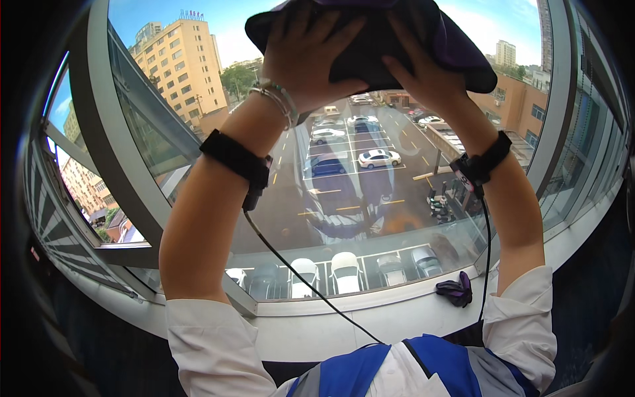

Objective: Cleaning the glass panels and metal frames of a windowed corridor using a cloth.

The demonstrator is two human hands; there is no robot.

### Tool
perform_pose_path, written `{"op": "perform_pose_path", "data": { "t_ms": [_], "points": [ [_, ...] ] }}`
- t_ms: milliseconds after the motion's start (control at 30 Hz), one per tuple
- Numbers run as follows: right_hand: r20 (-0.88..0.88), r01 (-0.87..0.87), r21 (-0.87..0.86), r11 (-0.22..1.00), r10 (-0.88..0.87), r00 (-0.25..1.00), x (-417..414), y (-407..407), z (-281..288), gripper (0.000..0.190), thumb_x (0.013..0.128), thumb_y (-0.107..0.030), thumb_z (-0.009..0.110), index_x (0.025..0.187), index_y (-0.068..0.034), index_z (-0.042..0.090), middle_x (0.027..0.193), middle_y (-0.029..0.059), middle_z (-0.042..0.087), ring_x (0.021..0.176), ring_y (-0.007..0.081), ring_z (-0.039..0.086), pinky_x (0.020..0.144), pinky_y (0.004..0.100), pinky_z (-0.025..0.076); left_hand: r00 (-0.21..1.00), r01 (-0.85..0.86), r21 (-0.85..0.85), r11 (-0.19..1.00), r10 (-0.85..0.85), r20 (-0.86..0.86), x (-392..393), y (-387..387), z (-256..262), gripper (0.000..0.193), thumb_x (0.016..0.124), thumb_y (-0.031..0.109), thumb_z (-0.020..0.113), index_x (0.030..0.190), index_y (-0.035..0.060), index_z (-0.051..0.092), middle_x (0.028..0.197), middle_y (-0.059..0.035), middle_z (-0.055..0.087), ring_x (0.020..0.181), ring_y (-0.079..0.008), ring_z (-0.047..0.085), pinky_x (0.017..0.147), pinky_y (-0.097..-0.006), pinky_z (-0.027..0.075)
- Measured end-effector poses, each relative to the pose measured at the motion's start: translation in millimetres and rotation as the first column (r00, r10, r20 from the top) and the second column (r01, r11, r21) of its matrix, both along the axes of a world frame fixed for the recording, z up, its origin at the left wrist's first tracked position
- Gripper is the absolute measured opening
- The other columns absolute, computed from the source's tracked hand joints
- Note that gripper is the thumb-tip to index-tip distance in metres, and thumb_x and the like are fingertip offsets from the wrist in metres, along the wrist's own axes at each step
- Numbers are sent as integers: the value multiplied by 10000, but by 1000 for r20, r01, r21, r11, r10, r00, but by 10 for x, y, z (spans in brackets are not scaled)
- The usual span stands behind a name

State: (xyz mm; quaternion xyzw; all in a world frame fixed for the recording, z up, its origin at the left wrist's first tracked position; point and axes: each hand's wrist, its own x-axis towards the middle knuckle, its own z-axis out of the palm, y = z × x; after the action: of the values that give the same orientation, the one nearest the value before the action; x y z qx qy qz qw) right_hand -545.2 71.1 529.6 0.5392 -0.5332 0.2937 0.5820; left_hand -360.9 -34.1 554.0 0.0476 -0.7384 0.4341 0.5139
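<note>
Overhead, at the top of the view, a black and purple cloth piece (371, 52) is held up in front of the window. My left hand (303, 59) lies spread over its left part, thumb along the lower edge. On its right part rests my right hand (427, 69), fingers pointing up and the thumb turned inward. The top of the cloth runs out of the frame, so its full shape is hidden. A small crumpled black and purple piece of cloth (455, 289) lies on the white window sill (367, 325) below.
Large window glass (278, 233) faces me, with a car park beyond. A tilted window sash (149, 94) stands at left; a bead chain (570, 124) hangs at right. Wrist devices (256, 181) (464, 171) trail black cables (307, 285) across the view.
</note>
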Motion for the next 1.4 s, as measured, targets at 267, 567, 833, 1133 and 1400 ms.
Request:
{"op": "perform_pose_path", "data": {
  "t_ms": [267,567,833,1133,1400],
  "points": [
    [-23,-32,289,957,40,999,168,21,-1064,647,778,-447,543,1338,-238,296,1344,190,270,1245,376,258,1008,501,220,969,-16,324,946,-66,238,411,-45,-1133,867,536,559,668,1299,276,369,1100,-27,478,949,-250,448,791,-407,393],
    [-93,-63,128,990,75,993,405,-170,-347,646,787,-468,529,1348,-300,254,1336,167,297,1213,343,329,995,449,278,991,-29,99,995,16,133,639,-269,-447,838,569,617,626,1297,289,371,1138,-52,473,1031,-287,424,915,-444,316],
    [145,-193,212,958,165,976,937,-544,437,683,842,-379,496,1380,-147,145,1352,250,251,1246,390,264,1027,440,227,997,-73,-20,997,73,-31,951,-487,232,812,635,612,592,1273,144,411,1254,-176,397,1146,-400,333,960,-528,240],
    [-143,10,313,950,36,989,1017,-485,-603,614,799,-454,516,1342,-299,274,1333,173,304,1227,372,296,1008,472,248,982,-53,242,969,7,188,1294,-486,-914,808,555,463,714,1270,255,401,1083,-40,484,972,-273,446,781,-421,381],
    [-228,9,228,974,45,973,1074,-546,-441,626,790,-459,526,1341,-295,279,1355,136,285,1236,344,294,1009,476,246,990,-26,105,994,11,140,1342,-625,-689,783,559,515,689,1258,287,419,1056,-27,499,1016,-264,428,858,-450,345]
  ]
}}
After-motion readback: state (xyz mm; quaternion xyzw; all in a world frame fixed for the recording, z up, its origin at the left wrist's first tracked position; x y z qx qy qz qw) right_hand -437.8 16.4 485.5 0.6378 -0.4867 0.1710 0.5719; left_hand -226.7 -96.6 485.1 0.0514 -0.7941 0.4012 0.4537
